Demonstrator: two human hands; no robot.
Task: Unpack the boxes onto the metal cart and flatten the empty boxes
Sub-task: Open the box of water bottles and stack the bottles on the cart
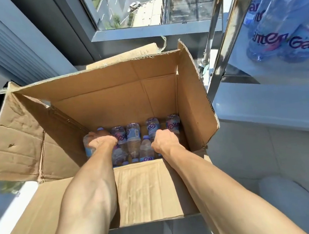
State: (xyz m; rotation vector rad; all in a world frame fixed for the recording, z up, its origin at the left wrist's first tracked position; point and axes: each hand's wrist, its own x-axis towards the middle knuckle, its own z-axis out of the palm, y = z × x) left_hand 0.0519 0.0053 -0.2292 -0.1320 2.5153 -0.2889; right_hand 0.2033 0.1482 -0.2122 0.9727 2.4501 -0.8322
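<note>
Two bare forearms reach forward and down over the near flap (144, 191) of an open cardboard box (108, 95), which lies folded out toward the person. Both hands are deep inside the box, down among the water bottles (133, 132) that lie on their sides across its bottom in a loose layer. The left hand (102, 142) has its fingers curled over a bottle at the left end of the row, gripping it. The right hand (164, 139) is closed in the same way over a bottle near the right wall; its fingertips are hidden beneath the knuckles. The remaining bottles, with blue caps and blue-and-purple labels, lie between and behind the two hands. The box's left flap (15, 140) hangs outward and its far flap stands up, torn along the top edge. Just to the right of the box stands the metal cart (225, 55), its shiny upright posts rising past a pale shelf. Higher on the cart, at the upper right, rests a shrink-wrapped pack of bottles (285, 25). Beyond the box, a window (137, 5) looks down onto a street.
</note>
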